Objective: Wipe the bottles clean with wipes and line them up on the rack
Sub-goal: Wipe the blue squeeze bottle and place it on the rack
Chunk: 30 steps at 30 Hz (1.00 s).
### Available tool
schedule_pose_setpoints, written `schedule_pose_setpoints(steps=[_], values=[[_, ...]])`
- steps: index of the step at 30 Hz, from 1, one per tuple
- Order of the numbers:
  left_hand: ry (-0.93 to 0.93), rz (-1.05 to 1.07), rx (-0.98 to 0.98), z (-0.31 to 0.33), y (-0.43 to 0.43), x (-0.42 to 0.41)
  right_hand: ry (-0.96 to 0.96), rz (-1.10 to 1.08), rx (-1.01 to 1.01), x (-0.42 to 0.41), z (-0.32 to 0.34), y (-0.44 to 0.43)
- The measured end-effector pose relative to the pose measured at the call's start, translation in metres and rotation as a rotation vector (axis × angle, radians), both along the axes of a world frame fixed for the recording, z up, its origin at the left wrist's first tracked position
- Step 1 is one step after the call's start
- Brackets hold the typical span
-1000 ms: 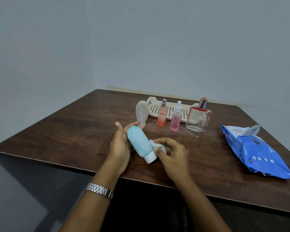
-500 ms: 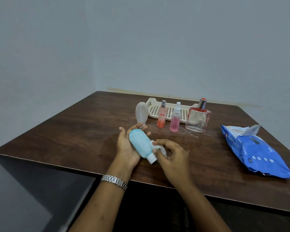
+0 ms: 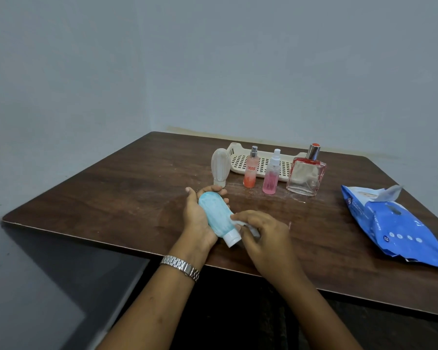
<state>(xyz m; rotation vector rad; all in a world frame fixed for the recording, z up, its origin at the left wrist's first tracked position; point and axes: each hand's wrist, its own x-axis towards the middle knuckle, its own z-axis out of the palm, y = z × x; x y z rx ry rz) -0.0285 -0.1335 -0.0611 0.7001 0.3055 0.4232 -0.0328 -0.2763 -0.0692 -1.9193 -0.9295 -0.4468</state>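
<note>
Pale blue squeeze bottle is up off the table, lying slanted in the left hand with its white cap pointing back toward the person. Fingers curl round its far side, a snug cradle. The right hand has a small white wipe pinched in its fingers and pressed to the bottle's side, right by the cap.

So this looks like the wiping step on this bottle. To do it well, I'd roll the bottle in the left palm so every face meets the wipe. Stroke from the rounded end down to the cap, then circle the cap seam. Go easy on the squeeze, since the body looks soft.

Further out, four more wait on the table just in front of the cream perforated rack. They are a white ribbed bottle standing on its cap, an orange spray bottle, a pink spray bottle and a square glass perfume bottle. The blue wipes pack lies well off to the right with a sheet poking out, handy for a fresh one.
</note>
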Motion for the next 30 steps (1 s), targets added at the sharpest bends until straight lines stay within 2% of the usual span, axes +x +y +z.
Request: schedule_pose_setpoints(steps=[3, 8, 14, 18, 24, 28, 30], values=[[0.0, 0.007, -0.016, 0.0, 0.0, 0.0, 0.06, -0.014, 0.019, 0.003, 0.004, 0.002], [0.001, 0.006, -0.018, -0.001, 0.001, -0.002, -0.075, 0.031, -0.037, -0.005, 0.0, 0.003], [-0.021, 0.013, -0.042, 0.0, 0.0, -0.001, -0.038, -0.001, -0.028, 0.002, 0.007, 0.007], [-0.01, 0.012, -0.034, 0.002, 0.0, -0.001, -0.141, 0.036, -0.084, -0.006, 0.001, 0.005], [-0.004, 0.008, -0.049, 0.003, -0.001, -0.002, -0.038, -0.002, -0.007, 0.001, 0.004, 0.007], [-0.001, 0.007, -0.047, 0.002, -0.001, -0.002, -0.169, 0.053, -0.025, -0.006, -0.003, 0.002], [0.017, 0.005, -0.044, 0.002, -0.002, -0.002, -0.16, 0.027, -0.007, -0.002, -0.003, 0.0]])
